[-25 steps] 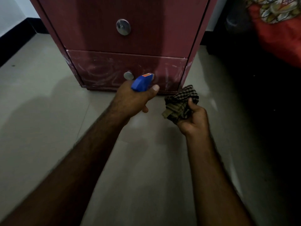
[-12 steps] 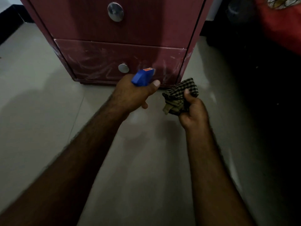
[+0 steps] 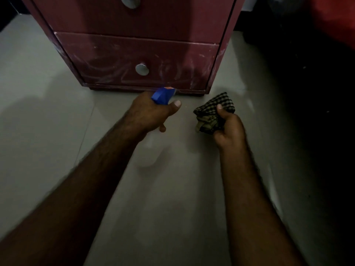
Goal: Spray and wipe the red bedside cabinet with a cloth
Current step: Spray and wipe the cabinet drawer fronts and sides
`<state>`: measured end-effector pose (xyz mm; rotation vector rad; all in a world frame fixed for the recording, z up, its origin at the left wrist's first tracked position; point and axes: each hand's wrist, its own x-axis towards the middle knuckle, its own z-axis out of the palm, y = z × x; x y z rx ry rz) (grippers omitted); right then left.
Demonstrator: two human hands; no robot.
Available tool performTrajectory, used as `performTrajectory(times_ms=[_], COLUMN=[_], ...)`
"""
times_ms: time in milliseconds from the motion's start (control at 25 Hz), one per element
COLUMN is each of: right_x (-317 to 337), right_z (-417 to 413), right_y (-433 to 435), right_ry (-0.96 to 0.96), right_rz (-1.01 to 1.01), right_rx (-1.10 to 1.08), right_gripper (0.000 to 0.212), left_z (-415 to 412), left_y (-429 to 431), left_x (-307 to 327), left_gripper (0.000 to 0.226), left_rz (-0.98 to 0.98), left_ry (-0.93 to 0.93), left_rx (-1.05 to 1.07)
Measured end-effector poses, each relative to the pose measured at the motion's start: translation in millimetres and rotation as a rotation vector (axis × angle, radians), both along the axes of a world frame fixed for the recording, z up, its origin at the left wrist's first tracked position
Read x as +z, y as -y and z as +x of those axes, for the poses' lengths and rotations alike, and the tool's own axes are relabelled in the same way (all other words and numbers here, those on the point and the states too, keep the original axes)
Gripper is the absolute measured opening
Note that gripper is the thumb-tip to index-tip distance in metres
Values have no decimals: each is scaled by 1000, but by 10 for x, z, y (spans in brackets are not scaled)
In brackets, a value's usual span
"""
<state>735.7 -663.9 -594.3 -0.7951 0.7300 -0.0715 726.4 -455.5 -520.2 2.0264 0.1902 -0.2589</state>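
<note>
The red bedside cabinet (image 3: 134, 22) stands on the floor ahead, its lower drawer front (image 3: 107, 58) streaked with whitish smears around a round metal knob (image 3: 142, 69). My left hand (image 3: 151, 114) grips a spray bottle; its blue nozzle head (image 3: 163, 95) points at the cabinet's base, and the pale bottle body (image 3: 148, 152) hangs blurred below the hand. My right hand (image 3: 228, 129) holds a bunched black-and-tan checked cloth (image 3: 213, 112) just right of the bottle, a short way off the cabinet's lower right corner.
Pale tiled floor (image 3: 48, 131) spreads to the left and under my arms. The right side is dark, with a red fabric (image 3: 334, 18) at the top right. A second knob (image 3: 130, 1) shows on the upper drawer.
The cabinet has slid up in the view, as my head tilted down. Both hands now sit lower against its front, the nozzle level with its base rather than the lower drawer.
</note>
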Motion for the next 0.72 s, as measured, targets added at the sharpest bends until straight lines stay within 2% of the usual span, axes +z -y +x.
performTrajectory(times_ms=[80,240,400,520,600,720], right_x=[6,-21,-59,-42,-47,-65], right_z=[-15,-39,-66,-25,35,144], right_y=[12,63,28,-14,-18,34], right_ry=[41,120,98,96,116,117], right_rz=[75,145,124,93,26,-29], right_rx=[-6,-42,68,108,113,65], right_gripper=[29,42,38,38,41,61], left_z=[-18,-14,29,45,43,24], left_y=[-45,-172,-268,-278,-249,-181], left_x=[-23,-36,-22,12,52,98], left_gripper=[37,36,28,47,51,45], left_rz=[-18,-59,-85,-97,-103,-132], left_ry=[-18,-24,2,32,53,74], left_rx=[25,122,195,153,120,79])
